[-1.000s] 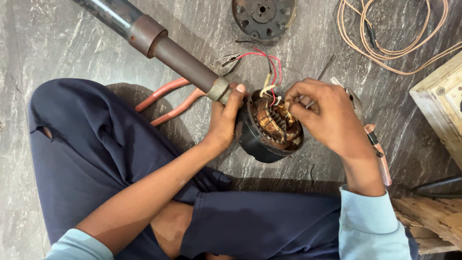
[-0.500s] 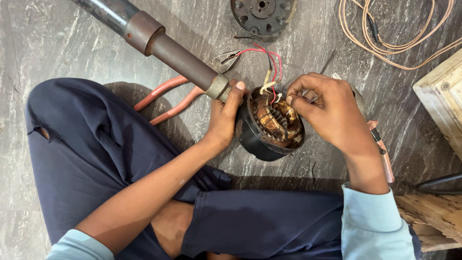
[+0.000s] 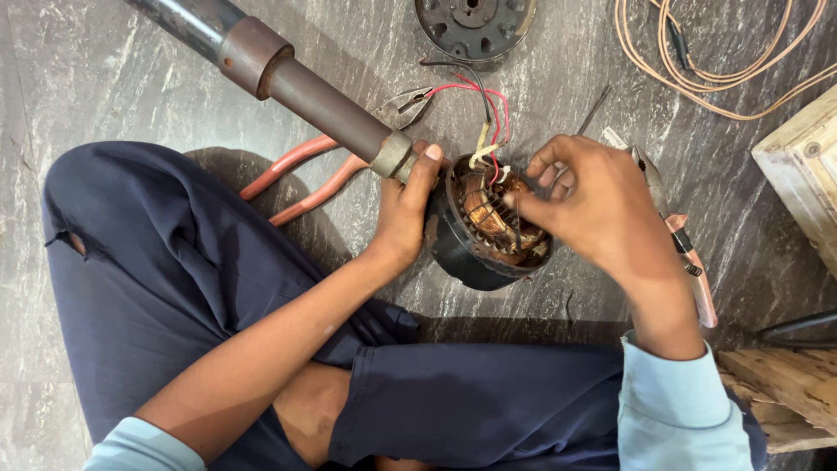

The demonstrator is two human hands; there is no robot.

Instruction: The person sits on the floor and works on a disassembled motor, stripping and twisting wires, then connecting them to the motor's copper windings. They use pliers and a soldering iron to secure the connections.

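A: Where the crossed legs in dark blue trousers fill the near edge of the floor, what sits just past them?

B: A black motor stator with copper windings, tilted on the grey marbled floor just beyond the knee. The left hand wraps its near-left side, fingers curled and clamped on the black housing, thumb up by the rim.

A: And the right hand?

B: It hangs over the stator's right rim, fingers bunched together down at the windings. Whether they pinch a wire or only press on the copper, I cannot tell; the knuckles hide it.

A: So the stator lies between both hands?

B: Yes, left hand gripping its side, right hand on top of its open face. Red, black and pale wires rise from its far edge.

A: Beside the right wrist?

B: A slim tool with a pink handle lies on the floor, partly under the hand.

A: Farther out?

B: A long rusty pipe runs from the stator toward the far left corner. Pliers with orange-red handles lie under it. Near the far edge sits a dark round motor cover, and a coil of tan cable at the far right. A pale wooden block stands at the right edge, rough wood nearer.
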